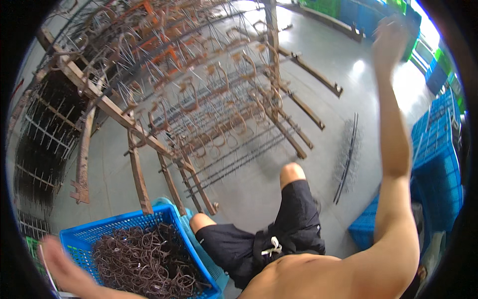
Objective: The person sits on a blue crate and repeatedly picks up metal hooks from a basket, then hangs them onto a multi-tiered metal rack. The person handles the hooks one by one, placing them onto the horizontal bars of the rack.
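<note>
My left hand (61,261), blurred, is at the lower left beside a blue plastic basket (119,218); a thin white strip shows next to it, and I cannot tell whether it is held. Many brown curved parts (145,258) fill that basket in a tangle. My right hand (392,35) is stretched out at the upper right, over the floor near blue crates, too blurred to show its fingers or any held thing. Before me stands a rusty metal rack (108,102) with rows of brown curved pieces (220,80) hanging on thin wire hooks.
Rack arms (312,73) jut out to the right and towards me. Thin dark rods (347,160) with fine wires lie on the grey floor. Blue plastic crates (437,130) stand at the right, more crates (332,9) at the top right. A dark grid panel (44,130) is at the far left.
</note>
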Action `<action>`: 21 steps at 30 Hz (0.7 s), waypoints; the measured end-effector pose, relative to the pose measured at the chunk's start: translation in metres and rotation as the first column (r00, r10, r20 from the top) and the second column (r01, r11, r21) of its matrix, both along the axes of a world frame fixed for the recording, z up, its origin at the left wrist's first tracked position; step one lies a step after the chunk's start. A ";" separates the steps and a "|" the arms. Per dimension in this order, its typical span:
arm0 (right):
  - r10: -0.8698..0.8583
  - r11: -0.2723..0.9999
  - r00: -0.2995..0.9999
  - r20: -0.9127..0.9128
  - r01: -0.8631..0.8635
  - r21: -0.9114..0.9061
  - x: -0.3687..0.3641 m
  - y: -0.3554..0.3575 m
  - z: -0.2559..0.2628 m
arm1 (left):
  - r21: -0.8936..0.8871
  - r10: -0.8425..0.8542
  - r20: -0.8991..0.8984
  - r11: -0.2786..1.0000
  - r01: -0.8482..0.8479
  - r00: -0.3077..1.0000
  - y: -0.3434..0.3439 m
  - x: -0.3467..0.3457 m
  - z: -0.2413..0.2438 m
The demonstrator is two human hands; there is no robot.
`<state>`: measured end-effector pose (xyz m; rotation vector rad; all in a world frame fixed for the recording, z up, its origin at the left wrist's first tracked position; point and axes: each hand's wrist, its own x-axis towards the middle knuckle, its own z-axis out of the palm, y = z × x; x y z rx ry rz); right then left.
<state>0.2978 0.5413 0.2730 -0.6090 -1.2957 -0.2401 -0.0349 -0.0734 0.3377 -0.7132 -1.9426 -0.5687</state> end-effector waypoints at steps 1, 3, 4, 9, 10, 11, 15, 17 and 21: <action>0.046 0.991 0.999 0.021 -0.043 -0.126 -0.004 -0.012 -0.046 | 0.063 -0.293 0.268 0.956 0.286 0.918 0.007 0.006 -0.052; 0.297 0.912 0.921 0.253 -0.194 -0.363 -0.012 -0.038 -0.131 | 0.074 -0.450 0.465 0.878 0.473 0.763 0.050 0.032 -0.141; 0.386 0.685 0.876 0.290 -0.062 -0.726 -0.022 -0.056 -0.163 | 0.264 -0.515 0.657 0.841 0.472 0.550 0.072 0.041 -0.182; 0.519 -0.094 0.850 -0.096 -0.056 -0.994 -0.046 -0.052 -0.322 | 0.549 -0.495 0.827 0.813 0.195 -0.265 0.152 0.009 -0.358; 0.505 -0.042 0.863 -0.006 0.017 -0.999 -0.035 -0.029 -0.372 | 0.527 -0.485 0.784 0.850 0.002 -0.388 0.175 0.001 -0.389; 0.486 0.008 0.870 0.087 0.095 -0.995 -0.015 -0.004 -0.416 | 0.449 -0.431 0.816 0.892 -0.047 -0.385 0.194 -0.003 -0.418; 0.312 -0.402 0.949 -0.037 0.096 -0.911 -0.072 0.001 -0.467 | 0.141 -0.203 0.940 0.963 -0.231 -0.273 0.200 -0.055 -0.510; 0.283 -0.425 0.950 -0.134 -0.001 -0.905 -0.075 0.011 -0.490 | 0.057 -0.133 0.947 0.965 -0.254 -0.294 0.212 -0.066 -0.534; 0.299 -0.391 0.908 -0.293 -0.164 -0.906 -0.081 0.021 -0.513 | 0.078 -0.185 0.898 0.960 -0.269 -0.400 0.221 -0.074 -0.562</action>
